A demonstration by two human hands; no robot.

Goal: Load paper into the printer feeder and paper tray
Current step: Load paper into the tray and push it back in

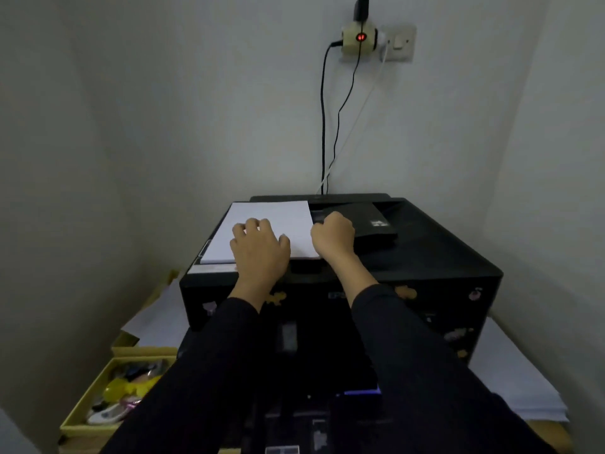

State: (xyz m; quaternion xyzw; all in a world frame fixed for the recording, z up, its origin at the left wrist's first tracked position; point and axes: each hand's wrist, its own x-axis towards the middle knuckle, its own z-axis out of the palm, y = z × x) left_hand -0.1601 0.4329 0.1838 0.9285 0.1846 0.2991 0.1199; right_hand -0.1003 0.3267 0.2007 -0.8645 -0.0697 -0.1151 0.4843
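Head view: both arms in dark sleeves reach forward over a black printer.
Left hand: palm down, fingers spread, lying flat on a stack of white paper.
Right hand: just beside the left one, at the paper's right edge, fingers curled in loosely; whether they pinch the sheets or only touch them, I cannot tell.
Hands together: close side by side but not touching, the paper's near right corner between them.
Paper: flat on the printer's top, under the left hand and reaching away from it toward the wall.
Feeder flap: a dark panel right of the right hand, next to the paper.
Printer front: below the wrists, dotted with small stickers.
Left of the left arm: an open yellow box of small coloured items, loose white sheets behind it.
Right of the right arm: another pile of white paper on the tabletop.
Beyond the hands: a wall socket with an adapter showing a red light, cables hanging down behind the printer.
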